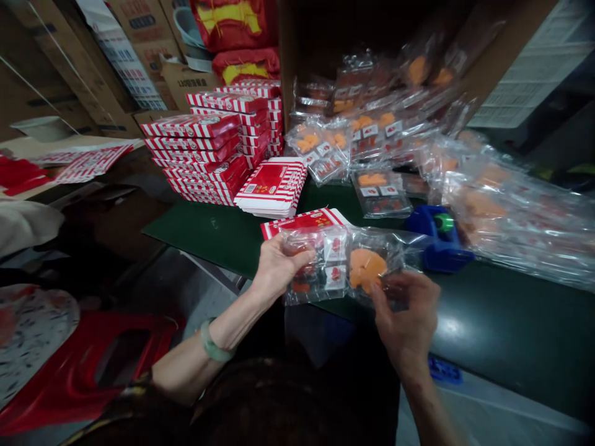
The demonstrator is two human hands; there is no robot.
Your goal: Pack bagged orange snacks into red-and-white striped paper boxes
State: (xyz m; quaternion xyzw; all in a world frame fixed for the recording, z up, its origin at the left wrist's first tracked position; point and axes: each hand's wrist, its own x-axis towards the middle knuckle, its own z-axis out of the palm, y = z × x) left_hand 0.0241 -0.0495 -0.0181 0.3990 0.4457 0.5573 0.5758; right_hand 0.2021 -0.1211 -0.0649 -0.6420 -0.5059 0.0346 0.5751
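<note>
A clear plastic bag with orange pieces and white printed sachets inside is held up over the front edge of the green table. My left hand grips its left side, thumb on top. At its right side, my right hand pinches the plastic beside the orange pieces. Just behind the bag lies a flat red and white striped carton, partly covered by it. Farther back is a small pile of similar flat cartons.
Stacked striped boxes stand at the back left. Filled clear bags spill from a large cardboard box, with more heaped at right. A blue tape dispenser stands on the green table. A red stool is at lower left.
</note>
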